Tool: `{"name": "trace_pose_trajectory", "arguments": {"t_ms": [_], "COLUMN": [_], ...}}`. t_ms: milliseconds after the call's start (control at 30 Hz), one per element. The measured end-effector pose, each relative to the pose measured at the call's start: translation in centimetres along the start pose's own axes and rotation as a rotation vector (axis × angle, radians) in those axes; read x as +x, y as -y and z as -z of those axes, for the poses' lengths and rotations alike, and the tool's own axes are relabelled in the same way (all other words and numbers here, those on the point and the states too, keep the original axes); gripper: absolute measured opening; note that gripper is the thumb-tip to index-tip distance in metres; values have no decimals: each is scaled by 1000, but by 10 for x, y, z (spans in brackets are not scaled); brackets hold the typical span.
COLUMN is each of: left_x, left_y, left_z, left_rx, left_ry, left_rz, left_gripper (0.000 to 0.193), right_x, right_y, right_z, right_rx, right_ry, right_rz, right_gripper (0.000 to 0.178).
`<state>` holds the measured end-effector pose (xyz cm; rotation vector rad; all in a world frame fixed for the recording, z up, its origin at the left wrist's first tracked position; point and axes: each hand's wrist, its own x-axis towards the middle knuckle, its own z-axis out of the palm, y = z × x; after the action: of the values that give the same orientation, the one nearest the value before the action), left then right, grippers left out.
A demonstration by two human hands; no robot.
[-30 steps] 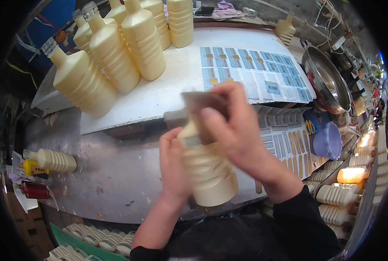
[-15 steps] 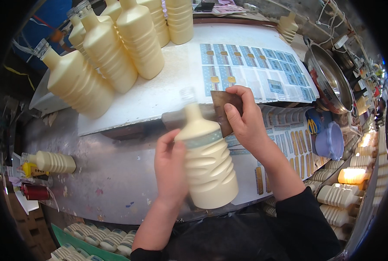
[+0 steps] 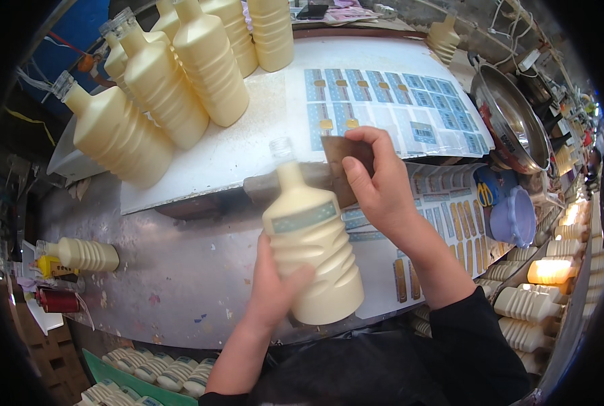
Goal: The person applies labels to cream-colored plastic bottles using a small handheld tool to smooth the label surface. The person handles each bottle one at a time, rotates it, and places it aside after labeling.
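A cream plastic bottle [image 3: 315,250] with ridged sides and a clear threaded neck is tilted slightly over the metal bench. Around its shoulder runs a pale blue, dotted label strip [image 3: 303,218]. My left hand [image 3: 275,284] grips the bottle low on its left side, blurred, thumb across the front. Just right of the bottle's shoulder, my right hand [image 3: 376,176] pinches a thin brown flat scraper [image 3: 346,159] between thumb and fingers. The scraper looks apart from the label. Behind the bottle's neck lies a grey-brown roll or pad [image 3: 258,189] at the raised board's edge.
Several cream bottles [image 3: 214,68] stand on the white board [image 3: 268,95] at back left. Label sheets [image 3: 383,101] lie on it, and more sheets [image 3: 437,223] right of me. A metal pan [image 3: 512,122] and purple basket [image 3: 514,220] stand right. One bottle [image 3: 89,254] lies far left.
My left hand has slid down from the label to the bottle's lower side, uncovering the strip. The bottle shifted slightly left. My right hand still holds the scraper.
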<state>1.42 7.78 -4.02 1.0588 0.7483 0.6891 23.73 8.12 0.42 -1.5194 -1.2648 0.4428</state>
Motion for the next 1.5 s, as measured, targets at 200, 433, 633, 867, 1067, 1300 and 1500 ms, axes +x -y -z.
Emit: {"name": "trace_pose_trajectory", "arguments": {"t_ms": [200, 433, 633, 867, 1067, 1300, 1500], "left_x": [-3, -1, -3, -2, 12, 37, 38], "left_y": [-5, -19, -6, -1, -11, -11, -1], "left_z": [-21, -33, -30, -22, -14, -10, -4], "left_rx": [244, 522, 430, 415, 283, 173, 12], "left_ry": [-177, -253, -285, -258, -261, -230, -182], "left_rz": [-48, -96, -119, -99, -130, -13, -63], "left_gripper": [82, 93, 92, 92, 76, 39, 39], "right_x": [0, -5, 2, 3, 3, 2, -1], "right_y": [38, 74, 79, 82, 46, 9, -22], "right_z": [-18, -53, -41, -43, -20, -10, -9], "right_rx": [15, -266, -426, -440, -315, -194, -122], "right_ry": [117, 194, 160, 238, 157, 66, -35], "right_rz": [-46, 92, 39, 14, 71, 102, 157], "right_gripper": [33, 27, 29, 29, 34, 36, 35]}}
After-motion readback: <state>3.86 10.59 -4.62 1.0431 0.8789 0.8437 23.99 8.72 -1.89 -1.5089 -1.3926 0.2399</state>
